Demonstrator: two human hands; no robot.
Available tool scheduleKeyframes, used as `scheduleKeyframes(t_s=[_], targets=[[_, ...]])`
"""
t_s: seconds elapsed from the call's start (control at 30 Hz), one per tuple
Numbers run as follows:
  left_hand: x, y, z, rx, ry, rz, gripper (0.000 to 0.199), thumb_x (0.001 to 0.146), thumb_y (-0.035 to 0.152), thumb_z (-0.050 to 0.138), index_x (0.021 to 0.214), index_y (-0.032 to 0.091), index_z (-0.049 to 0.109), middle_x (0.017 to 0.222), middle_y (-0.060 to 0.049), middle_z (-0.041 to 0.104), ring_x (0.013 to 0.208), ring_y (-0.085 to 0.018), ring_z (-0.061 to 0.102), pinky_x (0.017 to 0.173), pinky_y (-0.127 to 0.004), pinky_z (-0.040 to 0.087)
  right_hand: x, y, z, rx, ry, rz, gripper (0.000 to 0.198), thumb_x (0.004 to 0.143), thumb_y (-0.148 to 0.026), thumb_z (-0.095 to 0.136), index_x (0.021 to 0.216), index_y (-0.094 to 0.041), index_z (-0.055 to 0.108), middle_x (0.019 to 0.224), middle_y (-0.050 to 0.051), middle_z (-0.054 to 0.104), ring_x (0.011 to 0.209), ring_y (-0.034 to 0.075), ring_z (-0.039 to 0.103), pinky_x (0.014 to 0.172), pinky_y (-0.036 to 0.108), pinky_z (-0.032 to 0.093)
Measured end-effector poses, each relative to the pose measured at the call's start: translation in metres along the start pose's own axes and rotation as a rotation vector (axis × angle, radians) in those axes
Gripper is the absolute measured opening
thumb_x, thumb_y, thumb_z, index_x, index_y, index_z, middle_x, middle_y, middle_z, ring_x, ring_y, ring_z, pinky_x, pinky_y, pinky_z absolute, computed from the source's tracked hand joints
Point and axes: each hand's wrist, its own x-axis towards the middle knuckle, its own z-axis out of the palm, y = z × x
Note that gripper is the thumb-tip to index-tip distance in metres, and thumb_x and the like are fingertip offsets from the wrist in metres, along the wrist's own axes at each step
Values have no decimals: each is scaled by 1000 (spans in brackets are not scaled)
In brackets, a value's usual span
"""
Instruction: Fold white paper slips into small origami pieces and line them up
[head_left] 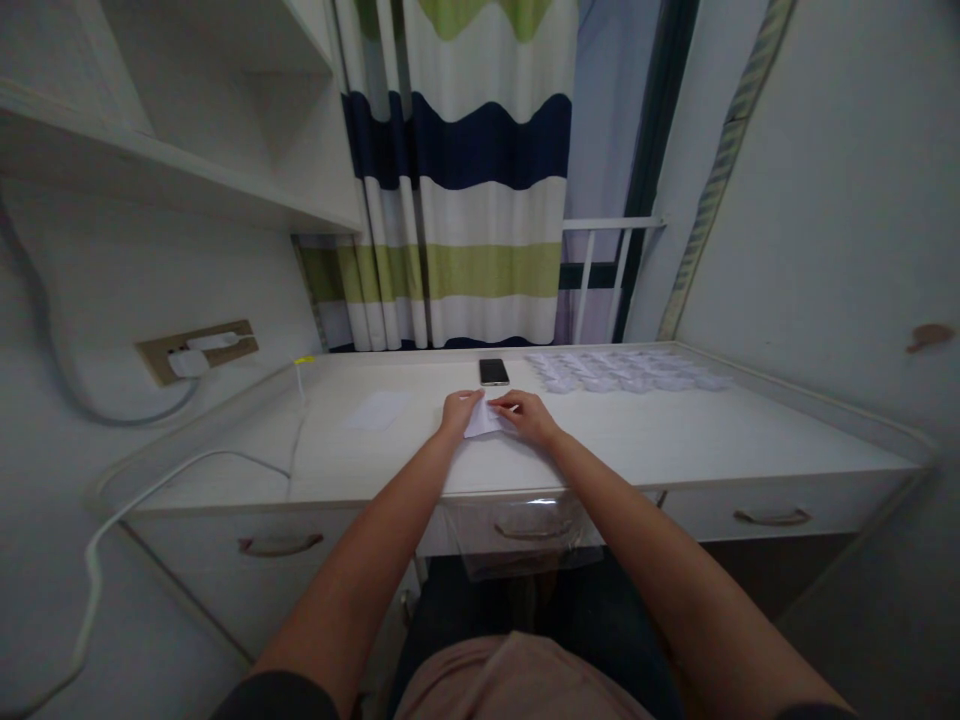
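A piece of white paper (482, 421) is held between my two hands, just above the desk near its middle, and it looks partly folded. My left hand (458, 408) pinches its left side with the thumb near the top. From the right, my right hand (527, 415) grips the upper right part with thumb and fingertips. A dark phone (493, 372) lies flat just beyond my hands. To the left, a flat stack or sheet of white paper (377, 410) rests on the desk. Rows of several small white folded paper pieces (622, 370) spread out at the back right.
The white desk (600, 450) has drawers with handles below, and a clear plastic sheet (517, 535) hangs over its front edge. A white cable (187, 462) runs across the left side. Shelves (187, 170) overhang at left; a striped curtain (491, 220) hangs behind.
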Motion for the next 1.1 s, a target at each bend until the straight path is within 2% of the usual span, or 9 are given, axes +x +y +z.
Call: scheduleKeyframes(t_s=[0.07,0.2,0.33,0.5,0.6,0.67,0.83,0.97,1.1], targets=[[0,1,1,70,31,39,27,56,39,69,65,14,65,65,-5,64,68,-18,57,63,-27,43,2,6,2,160,35,83,20,72,-31,60,86,-18,66,77,3,62,62,11,53,61,25,44],[-2,6,2,159,61,114,20,60,34,68,63,15,65,72,-6,66,75,-19,58,71,-27,42,5,14,5,425,53,200,34,56,-30,71,85,-18,58,63,-4,53,55,9,48,54,22,40],[-6,9,3,149,9,119,20,62,33,66,65,14,65,72,-6,66,74,-18,58,72,-28,42,7,18,7,547,15,293,34,48,-30,74,74,-17,55,58,-6,49,53,8,46,52,22,38],[-10,8,4,-2,-144,69,34,55,27,72,84,13,63,77,-5,66,72,-16,58,70,-28,44,8,23,4,575,93,327,34,47,-33,74,70,-17,55,58,-4,51,54,9,47,52,23,37],[-14,9,4,1,-210,88,36,50,19,74,82,13,61,78,-4,66,74,-16,59,72,-28,45,7,22,2,571,119,318,34,46,-34,74,69,-17,56,58,-4,53,55,9,47,52,22,37],[-15,11,4,42,-211,108,34,49,17,74,80,13,60,78,-4,65,74,-16,59,73,-29,45,7,19,1,566,121,326,34,46,-36,74,68,-17,57,58,-3,54,54,9,46,50,22,35],[-16,13,5,121,-202,133,40,46,11,74,83,13,59,77,-3,64,75,-16,58,72,-29,45,4,12,-3,500,122,396,30,57,-44,66,68,-16,62,53,-2,53,50,9,43,48,22,34],[-18,13,6,154,-223,158,42,47,11,74,86,13,58,77,-3,63,74,-16,58,71,-28,45,4,12,-6,480,128,393,32,54,-45,67,66,-15,62,55,-1,56,51,10,46,50,23,36],[-19,15,6,179,-229,164,41,47,10,74,85,13,57,78,-3,63,74,-16,57,71,-28,45,6,14,-5,456,140,361,33,54,-47,65,63,-16,61,49,-2,52,46,9,41,46,23,33]])
